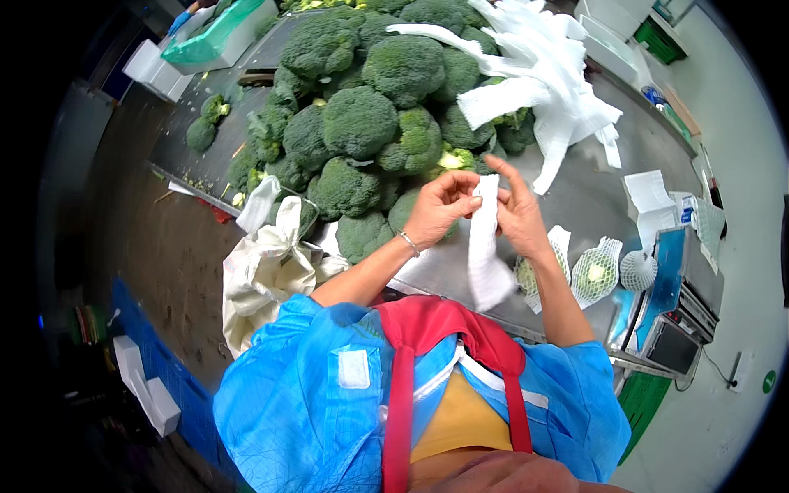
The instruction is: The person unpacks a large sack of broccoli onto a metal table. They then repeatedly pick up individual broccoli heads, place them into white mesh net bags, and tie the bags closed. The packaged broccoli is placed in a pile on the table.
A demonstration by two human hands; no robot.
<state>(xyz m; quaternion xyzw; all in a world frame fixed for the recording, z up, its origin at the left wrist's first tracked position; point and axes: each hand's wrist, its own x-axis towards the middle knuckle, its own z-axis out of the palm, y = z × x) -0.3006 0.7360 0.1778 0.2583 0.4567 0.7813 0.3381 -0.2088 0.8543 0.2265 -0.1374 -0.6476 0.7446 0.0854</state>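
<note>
A limp white foam net sleeve [485, 246] hangs upright in front of my body. Its top edge is pinched between the thumb and fingers of my left hand [441, 206]. From the other side, my right hand [519, 212] grips the sleeve's upper edge, one finger stretched away from it; part of this grip is hidden. Just beyond both hands, a large heap of broccoli heads [360, 123] covers the metal table [456, 271]. Beside my right forearm lie a netted broccoli head [596, 271] and another netted piece [560, 243], partly hidden by that arm.
A pile of white foam sleeves [555, 80] lies at the back right. A scale-like device [684, 308] stands on the right. At the left, a woven sack [265, 277] hangs by the table edge. A foam box [216, 46] with green lining sits near another person's blue-gloved hand [179, 23].
</note>
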